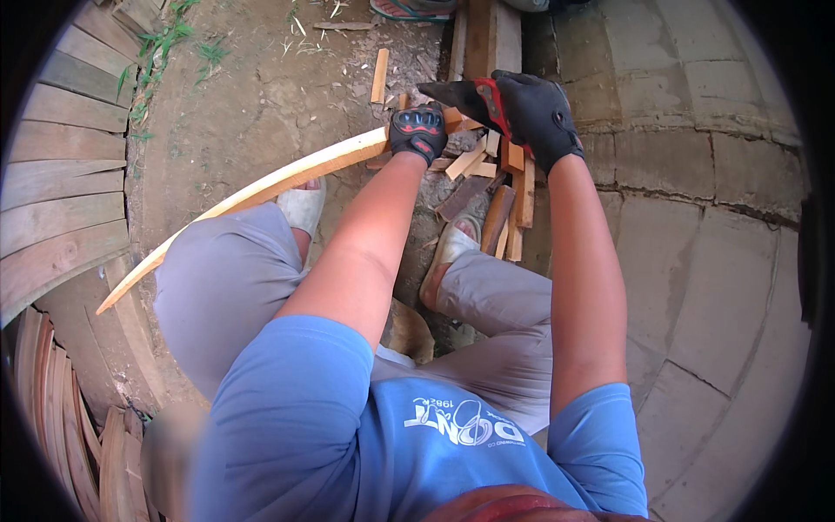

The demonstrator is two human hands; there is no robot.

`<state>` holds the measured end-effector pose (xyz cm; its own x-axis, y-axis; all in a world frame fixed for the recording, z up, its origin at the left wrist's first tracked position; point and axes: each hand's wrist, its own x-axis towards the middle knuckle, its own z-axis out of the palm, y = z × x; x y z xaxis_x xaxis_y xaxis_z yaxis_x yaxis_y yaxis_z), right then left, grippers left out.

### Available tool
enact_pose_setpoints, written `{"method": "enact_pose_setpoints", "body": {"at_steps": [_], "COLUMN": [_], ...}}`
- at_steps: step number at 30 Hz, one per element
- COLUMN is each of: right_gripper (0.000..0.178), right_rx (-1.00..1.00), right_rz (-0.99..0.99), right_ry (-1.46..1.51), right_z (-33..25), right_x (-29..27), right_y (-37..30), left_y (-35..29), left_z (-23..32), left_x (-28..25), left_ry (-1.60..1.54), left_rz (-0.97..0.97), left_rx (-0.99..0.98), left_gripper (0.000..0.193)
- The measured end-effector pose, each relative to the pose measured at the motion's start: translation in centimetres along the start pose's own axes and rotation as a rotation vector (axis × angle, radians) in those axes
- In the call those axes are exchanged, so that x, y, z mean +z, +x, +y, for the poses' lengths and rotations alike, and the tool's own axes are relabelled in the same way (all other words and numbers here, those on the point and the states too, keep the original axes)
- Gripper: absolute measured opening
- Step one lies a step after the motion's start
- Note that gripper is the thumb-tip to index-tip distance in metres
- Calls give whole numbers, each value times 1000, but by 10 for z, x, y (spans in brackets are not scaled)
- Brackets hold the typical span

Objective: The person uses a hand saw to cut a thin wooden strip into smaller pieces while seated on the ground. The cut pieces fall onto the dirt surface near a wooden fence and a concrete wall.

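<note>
Gripping wooden plank [304, 165] near one end, gloved left hand [417, 135], fingers wrapped round; gloved right hand [535, 113] closed on handle of handsaw [461, 98], blade just beside left hand, contact with plank unclear. Plank slants past left knee [202, 274]; wooden offcuts [524, 191] heaped on ground [252, 113]

Left of the left hand [419, 132], bare brown earth [248, 113] spreads out, uneven and cracked, with small green tufts of grass [165, 39] farther off. Beyond it, well left of that hand, lie weathered wooden boards [70, 183] side by side. Right of the right hand [532, 117], a surface of large grey blocks [661, 165] with dark joints reaches the edge of view; whether wall or paving, I cannot tell. Soft, even light lies over everything
</note>
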<state>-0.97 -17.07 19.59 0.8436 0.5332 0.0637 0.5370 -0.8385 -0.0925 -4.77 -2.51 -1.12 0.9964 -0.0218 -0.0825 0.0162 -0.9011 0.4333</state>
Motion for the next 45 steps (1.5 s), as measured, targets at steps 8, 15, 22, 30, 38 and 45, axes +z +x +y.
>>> {"method": "enact_pose_setpoints", "body": {"at_steps": [8, 15, 22, 30, 38, 45], "right_gripper": [15, 15, 13, 36, 40, 42], "right_rx": [-81, -104, -85, -36, 562, 515], "right_rz": [-58, -30, 1, -56, 47, 210], "right_ry": [-177, -161, -96, -113, 569, 633], "right_z": [-8, -4, -7, -5, -25, -31], "right_x": [-4, -2, -3, -4, 1, 27], "right_y": [4, 2, -5, -18, -42, -80], "left_y": [-7, -6, -9, -11, -13, -11], "left_z": [1, 1, 1, 4, 10, 5], "left_x": [6, 7, 6, 4, 4, 2], "left_ry": [-20, -42, -43, -10, -10, -3], "left_rz": [95, 113, 135, 123, 143, 127], "left_rx": [11, 6, 9, -20, -32, -19], "left_gripper": [21, 20, 21, 20, 21, 22]}}
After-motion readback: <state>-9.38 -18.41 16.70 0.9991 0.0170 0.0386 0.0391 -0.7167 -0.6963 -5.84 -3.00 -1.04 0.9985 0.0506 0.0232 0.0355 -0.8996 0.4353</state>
